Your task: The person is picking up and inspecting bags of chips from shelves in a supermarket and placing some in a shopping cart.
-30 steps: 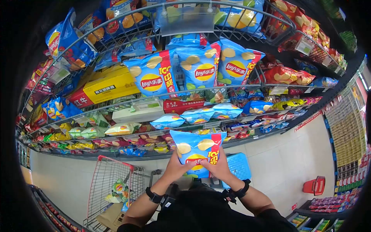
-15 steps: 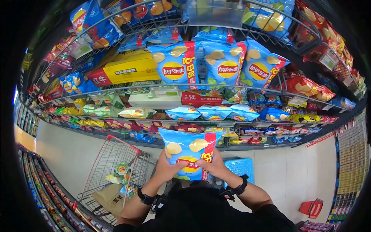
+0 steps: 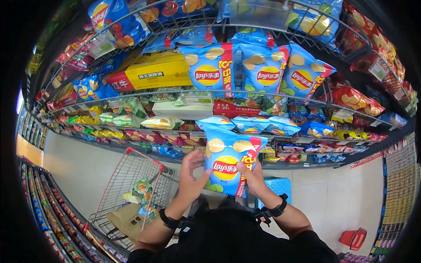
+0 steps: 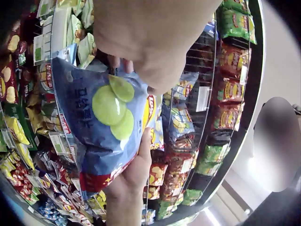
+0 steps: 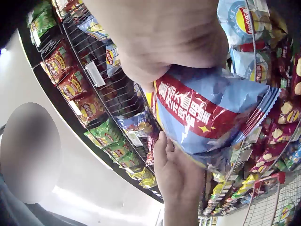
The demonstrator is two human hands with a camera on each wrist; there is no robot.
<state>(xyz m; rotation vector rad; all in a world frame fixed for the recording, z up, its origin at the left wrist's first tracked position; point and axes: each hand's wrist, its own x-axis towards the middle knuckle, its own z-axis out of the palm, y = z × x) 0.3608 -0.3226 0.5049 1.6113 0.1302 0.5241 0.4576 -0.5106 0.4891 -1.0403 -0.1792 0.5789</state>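
Note:
A blue Lay's potato chip bag point(image 3: 226, 151) with a red stripe is held upright in front of the body, its printed front toward the head camera. My right hand point(image 3: 255, 179) grips its right side, thumb across the front and fingers behind. On the other side, my left hand point(image 3: 191, 179) has its fingers spread off the bag, with the thumb tip close to the lower left edge. The back of the chip bag point(image 4: 106, 117), with green lime slices, faces the left wrist view. In the right wrist view, the left hand point(image 5: 181, 172) appears below the bag point(image 5: 207, 113).
Wire shelves carry matching blue chip bags point(image 3: 267, 74), yellow drink cartons point(image 3: 151, 72) and many other snacks. A wire shopping cart point(image 3: 127, 179) with snack bags and a brown paper bag stands at left. Behind the right arm is a blue stool point(image 3: 278, 188); a red basket point(image 3: 353, 238) sits farther right.
Both hands held the chip bag by its sides earlier. Now the left hand's fingers have come away, and the right hand has moved the bag rightward. The head view has shifted left.

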